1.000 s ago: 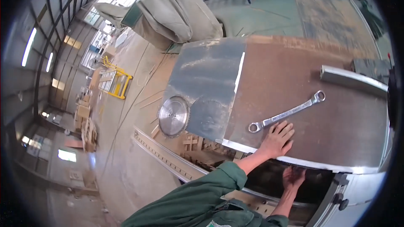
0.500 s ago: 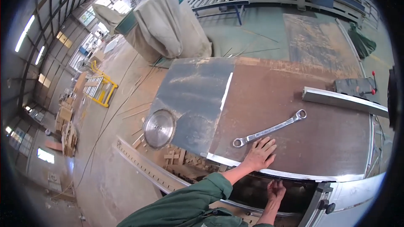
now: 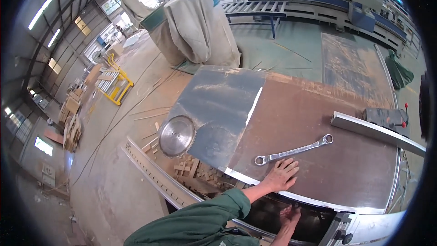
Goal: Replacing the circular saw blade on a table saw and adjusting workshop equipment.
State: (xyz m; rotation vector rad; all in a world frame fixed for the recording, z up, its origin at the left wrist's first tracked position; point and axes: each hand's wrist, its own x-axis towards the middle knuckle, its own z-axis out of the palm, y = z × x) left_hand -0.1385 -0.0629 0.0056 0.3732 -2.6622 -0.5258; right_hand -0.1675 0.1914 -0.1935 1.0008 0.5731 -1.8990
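My left hand [image 3: 281, 175] lies palm down on the brown tabletop [image 3: 350, 173] near its front edge, fingers spread. Just beyond its fingertips rests a double-ended ring spanner [image 3: 295, 150], apart from the hand or barely touching it. Below the table edge, my right hand [image 3: 289, 218] reaches into the dark opening [image 3: 314, 225] of the machine. Its fingers are curled up toward the underside of the edge; whatever they hold is hidden. A round toothed saw blade [image 3: 177, 135] lies flat at the left edge of the grey table section [image 3: 218, 105].
A metal fence bar [image 3: 378, 132] crosses the table's right side, by a block with red-knobbed levers [image 3: 387, 117]. A slotted rail [image 3: 152, 173] runs at the left above wood scraps [image 3: 200, 171]. Behind stand a cloth-covered machine [image 3: 195, 27] and a roller conveyor [image 3: 255, 9].
The view has shifted, so the surroundings sit slightly lower and to the right. My left hand stays on the tabletop; my right hand has turned a little under the edge.
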